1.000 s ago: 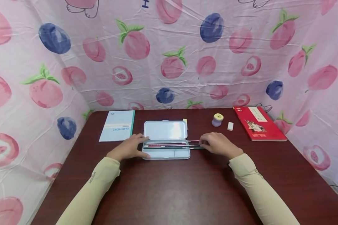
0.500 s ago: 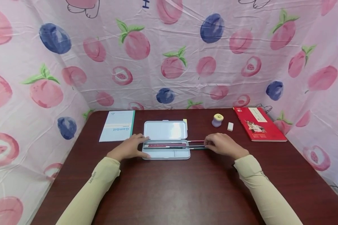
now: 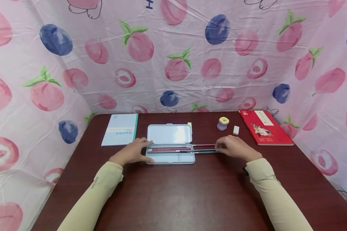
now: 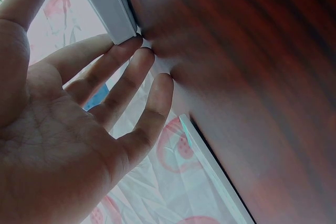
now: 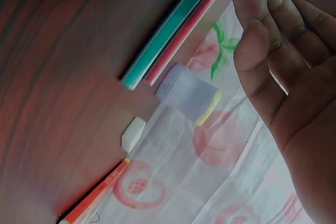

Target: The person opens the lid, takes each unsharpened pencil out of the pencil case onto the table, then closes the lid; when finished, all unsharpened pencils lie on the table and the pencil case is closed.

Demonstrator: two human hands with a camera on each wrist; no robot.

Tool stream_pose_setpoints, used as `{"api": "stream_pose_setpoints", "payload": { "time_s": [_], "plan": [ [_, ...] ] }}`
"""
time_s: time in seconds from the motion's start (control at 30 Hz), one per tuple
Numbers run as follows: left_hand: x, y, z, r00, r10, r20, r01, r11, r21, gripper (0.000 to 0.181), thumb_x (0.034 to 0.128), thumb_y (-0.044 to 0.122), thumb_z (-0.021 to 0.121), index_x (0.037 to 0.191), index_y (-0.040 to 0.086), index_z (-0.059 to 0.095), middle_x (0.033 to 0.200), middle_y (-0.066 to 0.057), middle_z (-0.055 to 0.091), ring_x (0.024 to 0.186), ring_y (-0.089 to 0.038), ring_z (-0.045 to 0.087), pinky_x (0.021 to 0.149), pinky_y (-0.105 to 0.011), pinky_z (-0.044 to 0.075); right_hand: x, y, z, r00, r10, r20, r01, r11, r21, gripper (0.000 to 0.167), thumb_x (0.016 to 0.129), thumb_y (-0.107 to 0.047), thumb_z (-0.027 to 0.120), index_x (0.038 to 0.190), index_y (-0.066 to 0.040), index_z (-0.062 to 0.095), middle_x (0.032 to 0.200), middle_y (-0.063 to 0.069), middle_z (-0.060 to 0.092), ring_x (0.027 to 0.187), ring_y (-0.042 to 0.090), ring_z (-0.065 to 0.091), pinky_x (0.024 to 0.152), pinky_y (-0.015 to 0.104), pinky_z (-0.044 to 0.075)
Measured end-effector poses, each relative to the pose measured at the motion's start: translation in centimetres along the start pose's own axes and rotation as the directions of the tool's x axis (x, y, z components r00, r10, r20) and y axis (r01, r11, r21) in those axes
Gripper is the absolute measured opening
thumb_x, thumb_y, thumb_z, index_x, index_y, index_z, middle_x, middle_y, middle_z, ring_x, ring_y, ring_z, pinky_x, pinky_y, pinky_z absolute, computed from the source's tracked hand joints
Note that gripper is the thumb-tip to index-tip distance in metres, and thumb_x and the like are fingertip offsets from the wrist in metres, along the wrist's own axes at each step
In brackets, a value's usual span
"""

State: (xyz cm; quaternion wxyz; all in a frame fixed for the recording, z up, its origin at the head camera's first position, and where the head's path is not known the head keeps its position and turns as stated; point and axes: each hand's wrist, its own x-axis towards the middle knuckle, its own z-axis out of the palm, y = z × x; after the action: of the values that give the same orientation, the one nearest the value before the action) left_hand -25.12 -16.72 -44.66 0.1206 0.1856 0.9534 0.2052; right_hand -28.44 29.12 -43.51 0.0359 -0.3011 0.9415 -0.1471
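Note:
An open pale blue pencil case (image 3: 164,158) lies mid-table, its lid (image 3: 169,133) tipped back. At its left end my left hand (image 3: 131,152) holds it, thumb near the front corner and index finger by the back edge. The left wrist view shows the other fingers (image 4: 149,100) reaching down to the tabletop beside the case. To the right, my right hand (image 3: 234,147) pinches a dark pencil (image 3: 200,150) whose other end is over the case. A red pencil (image 3: 203,145) and a green pencil (image 5: 170,30) also stick out rightward. The pinching fingertips are cut off in the right wrist view.
Behind the hands stand a yellow-and-purple sharpener-like object (image 3: 222,124) and a white eraser (image 3: 236,130). A red book (image 3: 266,128) lies at the back right, and a light blue notebook (image 3: 120,130) at the back left. A yellow slip (image 3: 190,127) shows beside the lid.
My right hand has moved to the right, drawing the dark pencil farther out of the case. My left hand and the case have stayed in place.

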Motion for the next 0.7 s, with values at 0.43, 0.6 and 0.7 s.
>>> {"api": "stream_pose_setpoints", "payload": {
  "time_s": [0.43,0.6,0.7],
  "plan": [
    [0.1,-0.1,0.1,1.000,0.004,-0.002,-0.004,1.000,0.005,0.101,0.0819,0.059,0.088,0.162,0.013,0.047,0.155,-0.016,0.054,0.132,-0.032,0.051,0.119,-0.057,0.047,-0.6,1.8,-0.8,0.999,-0.009,0.038,0.006,0.998,0.055,0.010,0.090,-0.013,0.085,0.095,-0.019,0.080,0.084,-0.010,0.074,0.073,0.003,0.058,0.067,0.024,0.055],
    [0.2,-0.1,0.1,1.000,0.010,0.000,-0.010,1.000,0.006,0.101,0.0818,0.059,0.088,0.162,0.013,0.047,0.154,-0.016,0.054,0.132,-0.032,0.052,0.118,-0.057,0.047,-0.9,2.1,-1.1,0.996,0.031,0.079,-0.038,0.996,0.080,0.008,0.091,-0.014,0.084,0.096,-0.018,0.080,0.084,-0.008,0.074,0.071,0.005,0.060,0.066,0.023,0.056],
    [0.2,-0.1,0.1,1.000,0.003,0.003,-0.003,1.000,0.002,0.100,0.0820,0.058,0.088,0.162,0.014,0.047,0.155,-0.015,0.054,0.132,-0.031,0.051,0.119,-0.056,0.047,-1.0,2.4,-1.3,0.994,0.044,0.096,-0.053,0.994,0.092,0.007,0.091,-0.014,0.084,0.095,-0.017,0.079,0.084,-0.007,0.074,0.070,0.006,0.061,0.065,0.023,0.056]
  ]
}}
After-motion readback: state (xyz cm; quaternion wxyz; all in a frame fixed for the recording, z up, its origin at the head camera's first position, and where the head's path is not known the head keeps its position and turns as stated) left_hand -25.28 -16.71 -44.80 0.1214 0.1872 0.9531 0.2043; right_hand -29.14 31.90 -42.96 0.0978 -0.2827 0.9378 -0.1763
